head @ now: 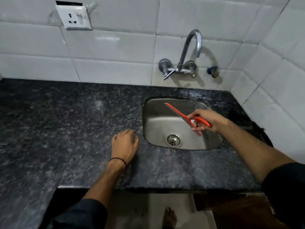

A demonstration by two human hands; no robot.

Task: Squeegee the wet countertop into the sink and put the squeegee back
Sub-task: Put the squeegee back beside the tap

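A red squeegee (177,111) hangs in the air over the steel sink (158,123), its long blade running from upper left to lower right. My right hand (206,120) is shut on its red handle above the sink's right side. My left hand (126,145) rests palm down on the dark speckled granite countertop (74,129), just left of the sink's front corner, fingers curled and holding nothing. The drain (174,140) sits at the sink's front.
A curved metal tap (191,50) with valves is mounted on the white tiled wall behind the sink. A wall socket (73,18) is at the upper left. The counter's front edge (148,187) runs below my arms; a foot shows on the floor.
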